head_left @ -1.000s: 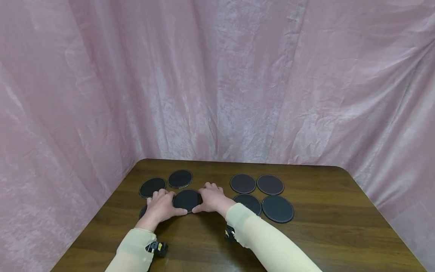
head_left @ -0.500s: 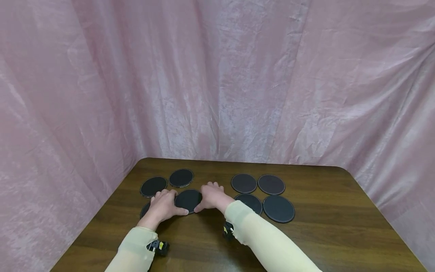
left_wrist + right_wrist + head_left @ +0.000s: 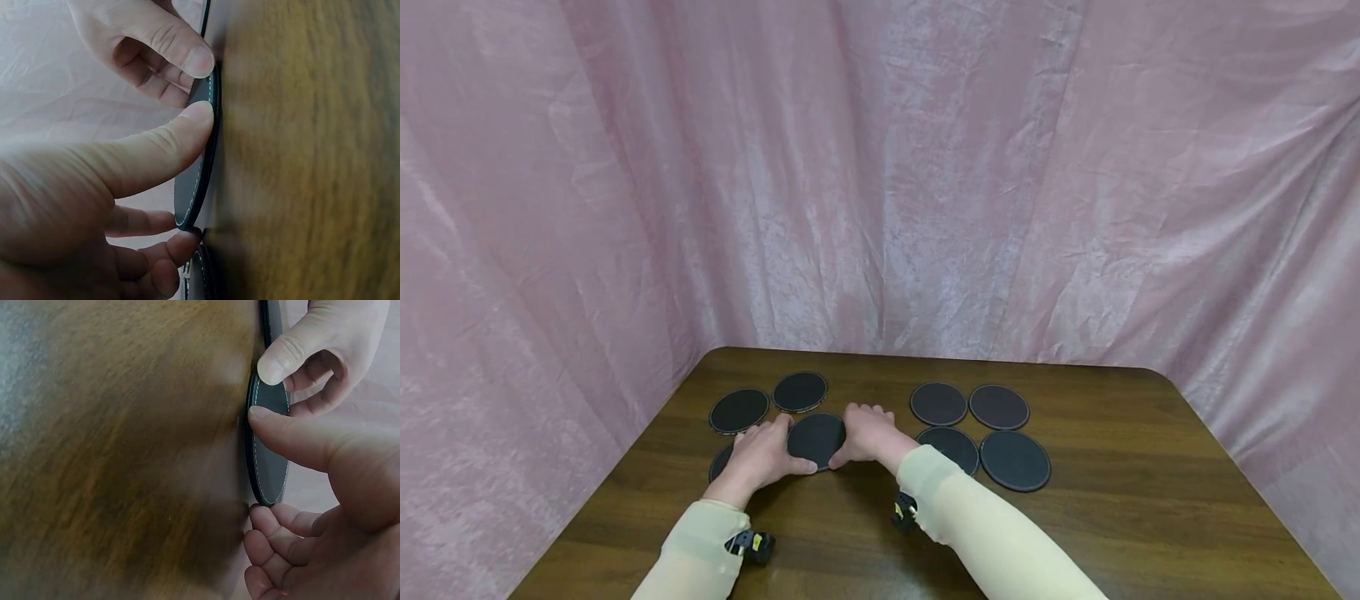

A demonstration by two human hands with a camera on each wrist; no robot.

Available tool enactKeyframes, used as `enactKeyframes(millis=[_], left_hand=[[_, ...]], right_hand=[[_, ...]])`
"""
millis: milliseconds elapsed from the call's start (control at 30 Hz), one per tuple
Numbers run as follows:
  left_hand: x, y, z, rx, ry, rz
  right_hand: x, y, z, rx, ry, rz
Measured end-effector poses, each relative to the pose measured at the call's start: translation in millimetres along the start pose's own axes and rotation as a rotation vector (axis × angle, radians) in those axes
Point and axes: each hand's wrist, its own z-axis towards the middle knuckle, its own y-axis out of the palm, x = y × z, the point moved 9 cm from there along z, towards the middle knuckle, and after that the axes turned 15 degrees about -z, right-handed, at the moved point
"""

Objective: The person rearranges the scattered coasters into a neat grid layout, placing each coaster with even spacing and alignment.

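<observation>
A round black coaster [image 3: 816, 440] with pale edge stitching is held between both hands at the left-centre of the table. My left hand [image 3: 760, 460] grips its left side, thumb on the near rim and fingers round the side. On the right side, my right hand [image 3: 867, 437] grips it in the same way. The left wrist view shows both thumbs on the stitched rim of the coaster [image 3: 185, 187], close together. From the right wrist, the coaster [image 3: 272, 465] looks almost edge-on, near the wood. Partly under my left hand lies another coaster [image 3: 720, 461].
Two black coasters, one at the far left [image 3: 739, 411] and one beside it [image 3: 800, 392], lie beyond my hands. Several more form a cluster to the right [image 3: 1015, 460], one partly behind my right forearm. The brown wooden table [image 3: 1150, 500] meets pink curtains at its far edge.
The held coaster has shifted slightly right and away from me, its far edge a little higher in view. Both hands keep their grip and have barely moved.
</observation>
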Motion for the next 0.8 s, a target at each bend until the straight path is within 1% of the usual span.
enactKeyframes(millis=[167,267,400,467,633,800], left_hand=[[2.2,1.1,-1.2,-0.030,0.002,-0.006],[4.2,0.4,-1.6,-0.035,0.005,-0.006],[8.0,1.8,-2.0,-0.044,0.005,-0.006],[10.1,3.4,-1.1,-0.050,0.008,-0.012],[18.6,5.3,0.9,-0.053,0.027,-0.025],[29.9,5.2,2.3,-0.049,0.038,-0.030]], right_hand=[[1,0,-3.7,0.011,0.004,0.038],[0,-7,-11.6,0.023,0.004,0.057],[3,-11,-17.0,0.051,-0.007,0.054],[6,-12,-18.9,0.052,-0.011,0.053],[15,-14,-21.5,0.048,-0.014,0.057],[26,-21,-24.3,0.065,-0.015,0.069]])
